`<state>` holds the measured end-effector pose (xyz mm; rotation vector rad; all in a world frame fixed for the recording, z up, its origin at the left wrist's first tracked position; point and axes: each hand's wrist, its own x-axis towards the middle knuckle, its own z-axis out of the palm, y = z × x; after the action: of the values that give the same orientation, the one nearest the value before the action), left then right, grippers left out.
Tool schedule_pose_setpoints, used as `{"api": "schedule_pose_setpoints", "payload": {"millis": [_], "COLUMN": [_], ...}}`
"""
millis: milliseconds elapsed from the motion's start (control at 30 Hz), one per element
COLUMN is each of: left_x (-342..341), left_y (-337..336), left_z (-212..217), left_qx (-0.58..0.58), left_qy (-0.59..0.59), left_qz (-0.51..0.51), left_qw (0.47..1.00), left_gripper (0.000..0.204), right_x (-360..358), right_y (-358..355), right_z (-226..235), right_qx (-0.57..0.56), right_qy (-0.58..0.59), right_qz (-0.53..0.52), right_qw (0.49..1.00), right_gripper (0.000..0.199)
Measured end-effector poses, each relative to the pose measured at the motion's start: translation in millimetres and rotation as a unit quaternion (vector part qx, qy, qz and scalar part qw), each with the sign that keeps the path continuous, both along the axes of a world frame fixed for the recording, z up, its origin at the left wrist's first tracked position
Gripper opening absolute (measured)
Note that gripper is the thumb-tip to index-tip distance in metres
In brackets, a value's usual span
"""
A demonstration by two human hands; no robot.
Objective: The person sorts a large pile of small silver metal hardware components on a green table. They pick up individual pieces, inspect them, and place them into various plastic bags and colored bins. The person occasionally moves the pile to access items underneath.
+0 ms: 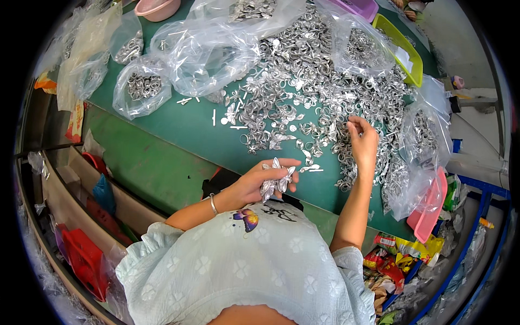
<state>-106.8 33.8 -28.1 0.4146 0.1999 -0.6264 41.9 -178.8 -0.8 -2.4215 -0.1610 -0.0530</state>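
Observation:
My left hand (253, 177) is closed around several silvery metal butterfly pieces (275, 187), held just off the table's near edge with the wings showing past the fingers. My right hand (365, 145) reaches into a wide heap of small silvery metal rings and castings (319, 70). Its thumb and forefinger are drawn together at the heap's near side; whatever lies between them is too small to make out. Between the hands, a few loose castings and a short white stick (316, 170) lie on the green tabletop (227, 146).
Clear plastic bags (214, 59), some with metal parts, stand along the far and left side. A yellow-green basket (403, 51) is at far right, a pink tray (428, 208) at the right edge. A pink bowl (157, 8) sits far left. Cardboard-sided bins (81, 189) stand lower left.

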Motion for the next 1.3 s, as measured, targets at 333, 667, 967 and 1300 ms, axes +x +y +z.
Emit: {"api": "schedule_pose_setpoints", "payload": {"millis": [333, 667, 967, 1300], "left_x": [-1, 20, 36, 52], "left_y": [-11, -40, -111, -185], "left_z": [-18, -8, -13, -19], "left_qx": [0.023, 0.075, 0.132, 0.198], "left_qy": [-0.03, 0.105, -0.013, -0.157], "left_qz": [-0.031, -0.055, -0.264, -0.377], "left_qw": [0.999, 0.99, 0.955, 0.891], "left_gripper": [0.032, 0.042, 0.034, 0.034], "right_x": [21, 28, -59, -160], "right_y": [22, 35, -57, -132], "right_z": [-32, -55, -26, -38], "right_qx": [-0.155, -0.177, 0.39, 0.723], "right_qy": [-0.178, -0.203, -0.176, -0.099], "right_qz": [0.129, 0.136, -0.101, -0.223], "right_qw": [0.963, 0.953, 0.898, 0.647], "right_gripper": [0.008, 0.01, 0.009, 0.012]}}
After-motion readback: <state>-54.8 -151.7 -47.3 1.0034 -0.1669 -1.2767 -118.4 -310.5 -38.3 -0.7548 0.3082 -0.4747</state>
